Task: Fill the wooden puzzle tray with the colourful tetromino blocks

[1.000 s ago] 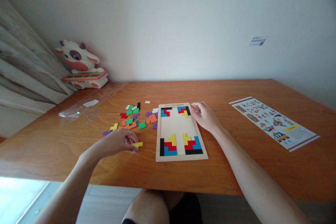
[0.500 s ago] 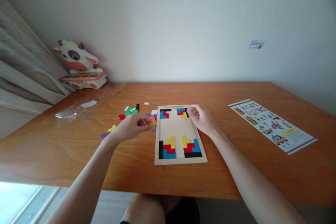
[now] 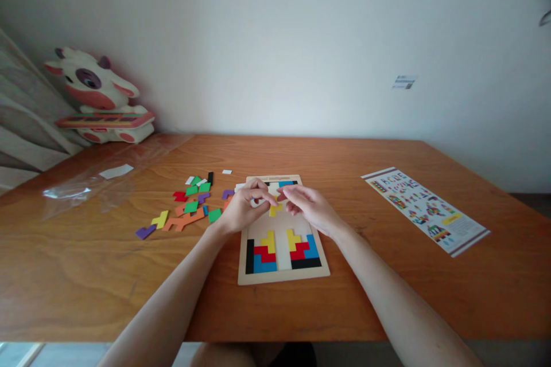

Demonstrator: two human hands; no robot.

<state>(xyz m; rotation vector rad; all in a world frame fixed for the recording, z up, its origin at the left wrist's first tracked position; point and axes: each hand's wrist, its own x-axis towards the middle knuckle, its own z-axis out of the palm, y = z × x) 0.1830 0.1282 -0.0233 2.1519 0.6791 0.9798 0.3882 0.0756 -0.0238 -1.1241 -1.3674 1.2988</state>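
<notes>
**Q:** State the position of the yellow piece (image 3: 275,210) and the condition of each hand.

**A:** The yellow piece is over the upper middle of the board (image 3: 284,278), pinched in the fingertips of the left hand (image 3: 246,205). Contact with the board cannot be confirmed. The right hand (image 3: 310,209) is just beside it, fingers partly curled; whether it grips anything cannot be told.

**Q:** How much of the board is filled?

**A:** The lower left cluster (image 3: 264,264) and lower right cluster (image 3: 300,252) are in place, each black, blue, red and yellow. A blue piece (image 3: 287,183) shows at the top; the hands hide much around it. The channel between the lower clusters remains bare. Loose pieces (image 3: 184,222) of several colours lie left of the board on the table (image 3: 301,315).

**Q:** List legible markings.

**A:** The printed sheet (image 3: 426,212) carries large letters, including C, D and E, and coloured figures. Its small text, the board's top lettering and the label (image 3: 403,82) on the wall (image 3: 301,69) are unreadable. No brand is legible.
</notes>
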